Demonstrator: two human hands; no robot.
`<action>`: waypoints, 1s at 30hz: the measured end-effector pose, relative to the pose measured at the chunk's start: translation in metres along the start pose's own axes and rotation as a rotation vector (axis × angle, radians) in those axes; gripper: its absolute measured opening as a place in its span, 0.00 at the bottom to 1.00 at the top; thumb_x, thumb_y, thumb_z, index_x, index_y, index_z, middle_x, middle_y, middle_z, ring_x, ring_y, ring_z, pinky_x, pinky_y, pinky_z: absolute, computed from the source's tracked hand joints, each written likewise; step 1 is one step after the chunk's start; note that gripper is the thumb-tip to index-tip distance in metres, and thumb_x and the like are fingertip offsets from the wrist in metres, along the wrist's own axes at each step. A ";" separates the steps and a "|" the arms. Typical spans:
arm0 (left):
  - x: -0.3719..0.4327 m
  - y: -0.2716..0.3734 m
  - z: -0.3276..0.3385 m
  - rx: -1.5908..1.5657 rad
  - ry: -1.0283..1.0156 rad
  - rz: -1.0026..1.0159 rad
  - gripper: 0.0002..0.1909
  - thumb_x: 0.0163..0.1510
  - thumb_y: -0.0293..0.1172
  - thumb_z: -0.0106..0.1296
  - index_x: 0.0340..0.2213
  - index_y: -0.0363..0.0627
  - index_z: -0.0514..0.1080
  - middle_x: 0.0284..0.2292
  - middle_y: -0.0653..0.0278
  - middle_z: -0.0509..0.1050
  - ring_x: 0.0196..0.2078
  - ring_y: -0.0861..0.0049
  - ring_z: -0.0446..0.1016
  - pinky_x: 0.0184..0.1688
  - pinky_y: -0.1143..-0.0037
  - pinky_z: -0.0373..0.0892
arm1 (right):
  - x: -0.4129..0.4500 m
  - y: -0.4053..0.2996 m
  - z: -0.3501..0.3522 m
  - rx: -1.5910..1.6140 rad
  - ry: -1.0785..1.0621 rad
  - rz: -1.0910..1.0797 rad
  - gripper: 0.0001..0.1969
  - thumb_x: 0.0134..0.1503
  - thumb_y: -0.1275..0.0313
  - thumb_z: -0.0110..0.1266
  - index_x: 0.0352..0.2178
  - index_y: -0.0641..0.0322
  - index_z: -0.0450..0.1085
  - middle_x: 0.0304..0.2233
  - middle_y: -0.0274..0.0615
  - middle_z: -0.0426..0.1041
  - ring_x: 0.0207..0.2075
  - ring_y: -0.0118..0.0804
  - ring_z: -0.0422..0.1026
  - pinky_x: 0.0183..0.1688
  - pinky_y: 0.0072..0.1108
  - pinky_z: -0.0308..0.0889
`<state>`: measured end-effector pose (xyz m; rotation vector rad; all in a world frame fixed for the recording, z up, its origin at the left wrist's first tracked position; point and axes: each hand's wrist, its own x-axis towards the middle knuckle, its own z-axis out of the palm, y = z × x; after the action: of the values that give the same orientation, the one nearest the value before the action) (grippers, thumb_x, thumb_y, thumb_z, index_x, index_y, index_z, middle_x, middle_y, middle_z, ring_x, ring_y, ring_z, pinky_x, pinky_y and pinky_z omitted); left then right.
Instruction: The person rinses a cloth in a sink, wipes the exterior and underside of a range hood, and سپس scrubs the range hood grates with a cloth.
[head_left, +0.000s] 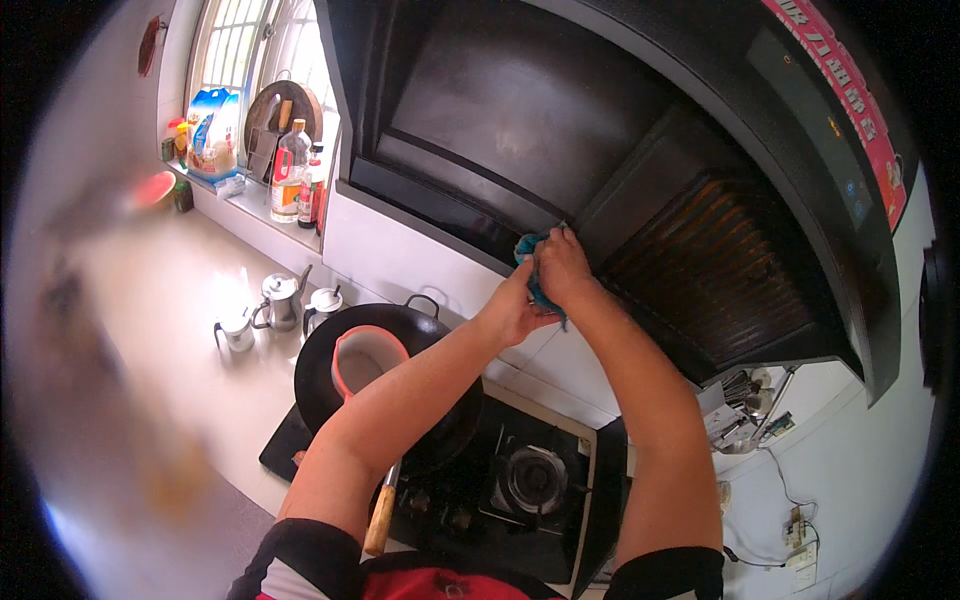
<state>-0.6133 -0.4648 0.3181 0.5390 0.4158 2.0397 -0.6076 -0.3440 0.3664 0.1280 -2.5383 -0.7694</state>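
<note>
Both arms reach up and forward to the lower edge of a black range hood (495, 105). A teal cloth (529, 244) is bunched between my hands, close to the hood's inner panel. My right hand (562, 266) has its fingers curled over the cloth, with the fingertips at the panel edge. Just below it, my left hand (514, 304) grips the cloth from the other side, thumb up. The loose end of the cloth hangs down beside the left fingers. Right of the hands is the hood's ribbed, brown-stained filter (720, 262).
Below, a black wok (319, 375) holding an orange-rimmed pot (371, 352) sits on a gas stove (427, 525); its wooden handle (381, 517) points toward me. A bare burner (538, 480) is at right. Metal pots (281, 304) stand on the counter (142, 277). Bottles (289, 176) line the windowsill.
</note>
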 end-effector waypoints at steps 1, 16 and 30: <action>-0.001 0.000 -0.007 0.006 0.005 -0.012 0.24 0.55 0.48 0.31 0.50 0.50 0.51 0.48 0.58 0.58 0.48 0.64 0.61 0.49 0.64 0.60 | 0.003 -0.001 -0.001 0.005 0.005 0.003 0.11 0.44 0.73 0.42 0.26 0.67 0.71 0.38 0.55 0.65 0.46 0.51 0.59 0.51 0.32 0.53; -0.024 0.016 0.077 0.342 -0.039 0.333 0.31 0.53 0.55 0.29 0.52 0.47 0.48 0.50 0.58 0.56 0.48 0.66 0.60 0.51 0.64 0.55 | 0.016 0.029 -0.103 -0.103 0.337 0.040 0.10 0.47 0.69 0.45 0.29 0.63 0.69 0.25 0.39 0.72 0.33 0.38 0.68 0.45 0.28 0.58; -0.129 -0.070 0.069 1.640 0.089 0.717 0.19 0.53 0.40 0.40 0.40 0.36 0.64 0.39 0.45 0.64 0.41 0.60 0.65 0.44 0.68 0.61 | -0.088 -0.046 -0.015 2.857 0.156 0.096 0.11 0.49 0.67 0.47 0.32 0.62 0.64 0.29 0.41 0.68 0.30 0.35 0.68 0.35 0.23 0.66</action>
<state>-0.4681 -0.5370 0.3153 1.7070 2.2338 1.9084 -0.5255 -0.3702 0.3153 0.6980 -1.2073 2.7107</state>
